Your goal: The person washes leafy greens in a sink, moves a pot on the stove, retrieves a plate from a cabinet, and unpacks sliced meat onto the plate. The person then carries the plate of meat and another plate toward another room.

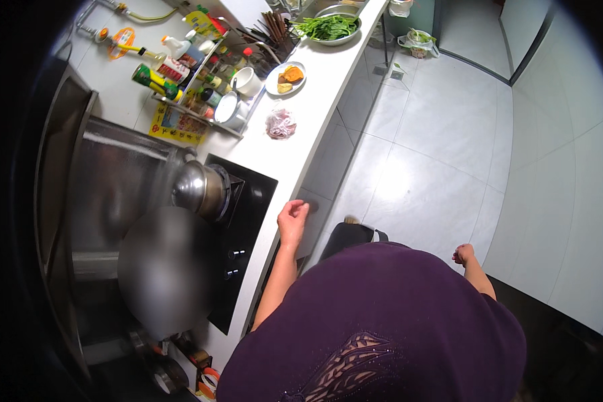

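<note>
My left hand [292, 222] hangs beside the front edge of the white countertop [309, 100], next to the black glass hob [261, 196]. Its fingers are loosely bent, with the thumb apart from them, and it holds nothing. On the far right, above the floor, my right hand [464, 254] is curled; its palm is hidden and no held thing shows. A metal pot [193, 188] stands on the hob's burner. Further along the counter lie a clear plastic bag of what looks like sliced meat [281, 124] and a white plate [271, 89] bearing orange and yellow pieces.
A metal bowl [350, 38] holds leafy greens [326, 27]. Bottles and a white mug [246, 82] crowd a rack [236, 133] by the wall. A blurred patch [166, 271] covers part of the hob. Behind me, a cabinet wall [558, 176] borders the tiled floor [432, 151].
</note>
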`<move>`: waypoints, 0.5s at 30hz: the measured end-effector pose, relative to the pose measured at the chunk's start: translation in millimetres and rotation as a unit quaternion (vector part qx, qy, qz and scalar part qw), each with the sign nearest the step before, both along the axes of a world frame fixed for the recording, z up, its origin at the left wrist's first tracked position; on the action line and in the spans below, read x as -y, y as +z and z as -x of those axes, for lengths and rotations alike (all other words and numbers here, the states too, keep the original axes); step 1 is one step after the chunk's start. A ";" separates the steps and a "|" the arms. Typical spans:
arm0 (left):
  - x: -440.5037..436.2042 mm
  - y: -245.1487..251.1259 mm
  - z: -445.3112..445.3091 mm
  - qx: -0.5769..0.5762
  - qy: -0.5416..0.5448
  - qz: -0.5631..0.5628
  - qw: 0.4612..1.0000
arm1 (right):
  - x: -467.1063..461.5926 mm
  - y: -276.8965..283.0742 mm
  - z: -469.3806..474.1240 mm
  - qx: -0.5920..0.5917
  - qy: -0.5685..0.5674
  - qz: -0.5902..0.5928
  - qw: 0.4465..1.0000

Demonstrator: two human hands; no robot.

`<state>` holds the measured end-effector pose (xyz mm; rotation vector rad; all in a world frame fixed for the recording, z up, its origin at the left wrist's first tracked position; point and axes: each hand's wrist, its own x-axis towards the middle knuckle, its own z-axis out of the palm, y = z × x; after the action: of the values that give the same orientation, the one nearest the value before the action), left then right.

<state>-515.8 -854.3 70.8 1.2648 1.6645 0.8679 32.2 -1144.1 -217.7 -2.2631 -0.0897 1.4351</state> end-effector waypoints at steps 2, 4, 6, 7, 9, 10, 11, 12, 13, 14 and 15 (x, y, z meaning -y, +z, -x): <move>-34.1 -4.6 -5.2 -0.030 0.000 -0.021 0.999 | -17.6 -7.4 -5.2 -0.020 -0.018 0.030 0.999; -72.8 -11.2 -8.3 -0.057 0.017 -0.023 0.998 | -50.4 -10.9 -5.0 -0.039 -0.034 0.077 0.996; -120.4 -21.8 -9.7 -0.067 0.025 -0.050 0.996 | -91.7 -10.2 -2.2 -0.032 0.042 0.019 0.998; -145.8 -29.7 -11.5 -0.052 0.037 -0.057 0.996 | -114.6 -7.7 -3.8 -0.011 0.077 0.004 0.997; -204.0 -47.4 -12.8 -0.085 0.064 -0.075 0.991 | -169.7 -6.2 -6.0 -0.035 0.061 -0.039 0.997; -235.0 -55.4 -12.7 -0.106 0.081 -0.087 0.987 | -197.9 -3.3 -9.9 -0.036 0.092 -0.069 0.993; -264.5 -64.1 -12.5 -0.120 0.109 -0.097 0.982 | -223.3 0.1 -13.5 -0.024 0.090 -0.074 0.993; -292.9 -72.1 -11.7 -0.136 0.140 -0.104 0.975 | -247.8 5.5 -19.3 -0.023 0.116 -0.091 0.989; -316.0 -80.5 -11.4 -0.167 0.175 -0.124 0.962 | -272.6 11.3 -25.8 -0.015 0.109 -0.075 0.991; -339.7 -87.2 -10.2 -0.195 0.197 -0.137 0.951 | -294.6 19.8 -34.2 -0.016 0.132 -0.081 0.988; -356.3 -93.9 -9.4 -0.217 0.221 -0.127 0.942 | -315.3 29.3 -44.5 -0.012 0.167 -0.071 0.983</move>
<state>-506.4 -498.0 -23.1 1.3441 2.3073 1.1592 76.8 -828.8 -188.3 -2.1854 -0.5703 1.5620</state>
